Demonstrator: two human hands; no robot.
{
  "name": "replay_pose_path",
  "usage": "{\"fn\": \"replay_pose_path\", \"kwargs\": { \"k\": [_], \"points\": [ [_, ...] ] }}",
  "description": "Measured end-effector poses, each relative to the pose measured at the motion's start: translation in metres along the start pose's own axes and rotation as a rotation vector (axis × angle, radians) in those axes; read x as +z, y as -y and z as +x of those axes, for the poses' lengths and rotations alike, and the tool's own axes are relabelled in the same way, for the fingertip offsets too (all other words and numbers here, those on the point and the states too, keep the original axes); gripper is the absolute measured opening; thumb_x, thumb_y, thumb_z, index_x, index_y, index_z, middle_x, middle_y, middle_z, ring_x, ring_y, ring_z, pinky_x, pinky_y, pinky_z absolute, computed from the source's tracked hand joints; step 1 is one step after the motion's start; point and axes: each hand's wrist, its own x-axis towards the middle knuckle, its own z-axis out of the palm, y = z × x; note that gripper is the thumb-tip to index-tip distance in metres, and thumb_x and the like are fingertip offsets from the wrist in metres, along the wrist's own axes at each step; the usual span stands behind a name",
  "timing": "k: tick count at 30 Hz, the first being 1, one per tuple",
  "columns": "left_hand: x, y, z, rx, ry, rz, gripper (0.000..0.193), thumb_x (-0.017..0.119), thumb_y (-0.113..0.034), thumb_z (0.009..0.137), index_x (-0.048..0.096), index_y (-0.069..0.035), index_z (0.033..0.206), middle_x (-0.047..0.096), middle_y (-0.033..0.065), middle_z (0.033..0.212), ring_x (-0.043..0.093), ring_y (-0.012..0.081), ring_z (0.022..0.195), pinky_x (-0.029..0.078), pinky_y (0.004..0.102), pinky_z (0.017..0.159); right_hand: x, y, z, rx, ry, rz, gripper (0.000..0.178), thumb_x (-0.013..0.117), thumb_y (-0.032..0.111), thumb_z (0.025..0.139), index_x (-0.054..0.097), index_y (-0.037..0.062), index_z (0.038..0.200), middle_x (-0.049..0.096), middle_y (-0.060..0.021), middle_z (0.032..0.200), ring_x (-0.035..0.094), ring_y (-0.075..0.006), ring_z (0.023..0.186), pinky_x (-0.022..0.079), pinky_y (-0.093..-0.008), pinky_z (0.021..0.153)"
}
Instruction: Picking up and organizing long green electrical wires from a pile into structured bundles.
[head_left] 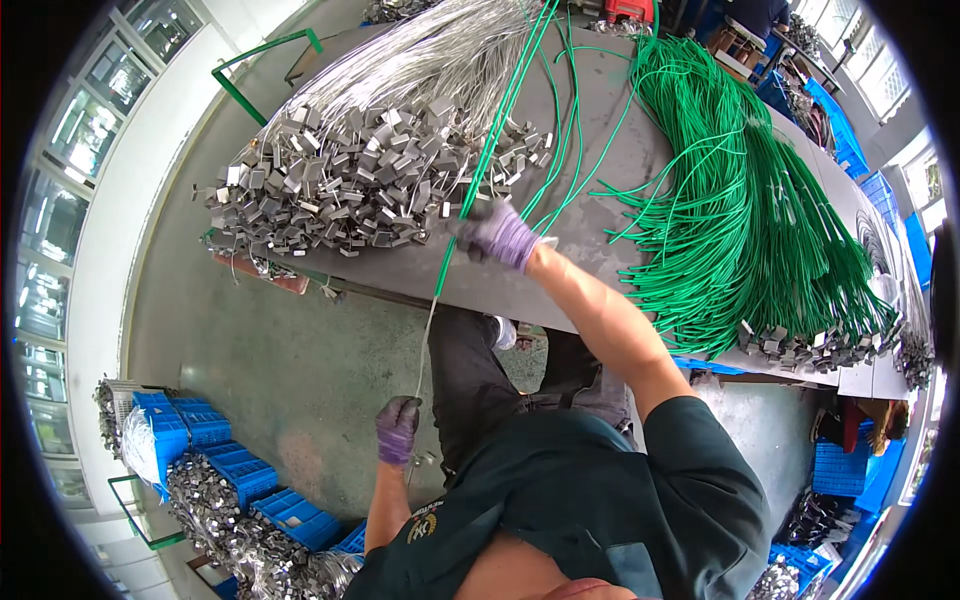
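Observation:
My right hand (497, 235), in a purple and grey glove, is closed around long green tubes (492, 150) at the table's near edge; its fingers are partly blurred. The tubes run from the far edge down past the hand. From their lower end a thin silvery wire (428, 345) hangs out, over the floor beside my leg. Lower left, my left hand (397, 430), gloved alike, is closed with its fingertips at the wire's lower part. Left of my right hand lies a heap of metal blocks (350, 180) on bare silvery wires (420, 50).
A big bundle of green cables (740, 200) covers the right of the grey table (600, 120), with metal blocks (810, 345) at its near ends. Blue crates (295, 515) with metal parts stand lower left. A green rail (240, 95) rises beyond the table's left side.

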Motion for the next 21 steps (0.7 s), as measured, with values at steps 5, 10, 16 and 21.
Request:
{"fn": "replay_pose_path", "kwargs": {
  "k": [5, 10, 16, 21],
  "points": [
    [0.022, -0.017, 0.015, 0.125, -0.069, 0.332, 0.016, 0.058, -0.018, 0.089, 0.062, -0.002, 0.086, 0.052, 0.0015, 0.059, 0.044, 0.0088, 0.050, 0.037, 0.0253, 0.048, 0.053, -0.072, -0.023, 0.169, 0.203, 0.090, 0.020, 0.067, 0.020, 0.080, 0.061, 0.0003, 0.082, 0.059, -0.0059, 0.058, 0.056, -0.0124, 0.043, 0.045, -0.0254, 0.038],
    [0.000, -0.034, 0.010, -0.070, 0.091, -0.017, 0.016, 0.056, -0.017, 0.090, 0.062, -0.002, 0.090, 0.050, 0.0013, 0.058, 0.044, 0.0082, 0.050, 0.037, 0.0243, 0.048, 0.016, -0.028, -0.005, -0.104, 0.205, -0.193, 0.018, 0.063, 0.019, 0.080, 0.063, 0.0015, 0.084, 0.059, -0.0038, 0.059, 0.056, -0.0109, 0.045, 0.046, -0.0249, 0.042],
    [-0.003, -0.028, 0.014, 0.091, -0.004, -0.012, 0.014, 0.055, -0.014, 0.089, 0.061, -0.001, 0.091, 0.047, -0.0003, 0.056, 0.042, 0.0074, 0.047, 0.033, 0.0240, 0.044, -0.038, 0.026, 0.020, -0.172, -0.137, -0.099, 0.020, 0.063, 0.023, 0.080, 0.061, 0.0027, 0.080, 0.056, -0.0043, 0.056, 0.053, -0.0110, 0.043, 0.045, -0.0257, 0.040],
    [0.015, -0.021, 0.026, 0.015, 0.032, 0.102, 0.015, 0.056, -0.015, 0.090, 0.062, -0.002, 0.091, 0.047, -0.0015, 0.056, 0.043, 0.0064, 0.050, 0.036, 0.0248, 0.047, -0.055, -0.091, 0.059, -0.194, -0.296, -0.478, 0.019, 0.065, 0.020, 0.080, 0.062, 0.0007, 0.078, 0.058, -0.0078, 0.058, 0.054, -0.0158, 0.043, 0.045, -0.0293, 0.041]
  ]
}}
